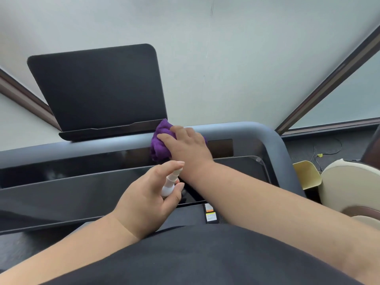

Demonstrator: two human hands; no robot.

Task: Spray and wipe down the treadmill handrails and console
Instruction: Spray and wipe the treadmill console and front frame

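Note:
My right hand (187, 144) presses a bunched purple cloth (161, 138) against the treadmill's grey front handrail (257, 130), just right of the base of the dark upright screen (98, 89). My left hand (148, 194) grips a small white spray bottle (169, 184), index finger over its nozzle, above the glossy black console panel (72, 192). The bottle's body is mostly hidden in my palm. The right wrist crosses just beyond the left hand's fingers.
The handrail curves down at the right (287, 171). Beyond it stand a pale yellow bin (306, 174) and a cream seat (349, 186), with cables on the dark floor (327, 149). Warning labels (210, 213) sit below the console. A white wall lies behind.

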